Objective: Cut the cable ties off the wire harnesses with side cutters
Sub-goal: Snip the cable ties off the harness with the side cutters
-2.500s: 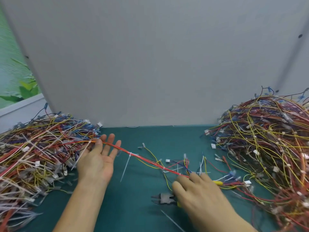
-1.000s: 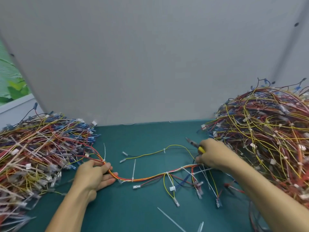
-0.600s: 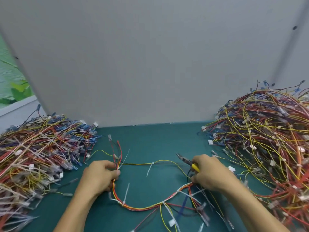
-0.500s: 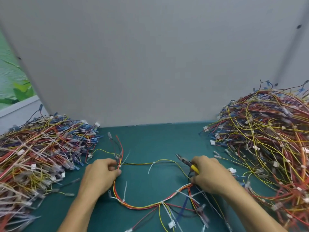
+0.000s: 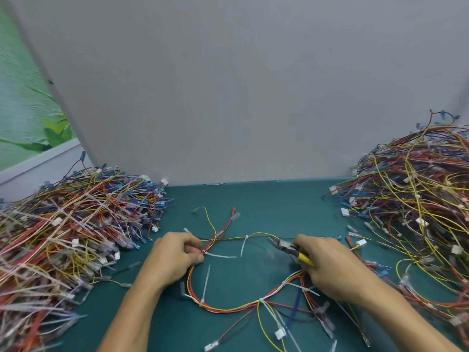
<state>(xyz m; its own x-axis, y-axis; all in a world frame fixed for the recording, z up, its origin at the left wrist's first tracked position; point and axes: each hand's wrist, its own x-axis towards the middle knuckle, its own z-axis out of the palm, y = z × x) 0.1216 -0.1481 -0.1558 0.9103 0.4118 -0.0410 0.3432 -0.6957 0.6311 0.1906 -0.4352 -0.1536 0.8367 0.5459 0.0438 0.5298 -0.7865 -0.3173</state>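
One wire harness (image 5: 229, 307) of red, orange and yellow wires loops across the green mat between my hands. My left hand (image 5: 175, 257) pinches its bundle right beside a white cable tie (image 5: 220, 255) whose tail points right. My right hand (image 5: 330, 268) grips the yellow-handled side cutters (image 5: 289, 248); their jaws point left, a short way from that tie. More white ties (image 5: 205, 285) sit along the loop, one near my right hand (image 5: 300, 288).
A big pile of harnesses (image 5: 66, 237) fills the left side, another pile (image 5: 416, 219) the right. A grey panel (image 5: 241, 97) stands behind the green mat (image 5: 266, 204). Loose connectors and wire ends lie at the near edge.
My left hand let go of the left pile and slid along the harness to pinch it near a tie. My right hand picked up the cutters and brought them toward the centre.
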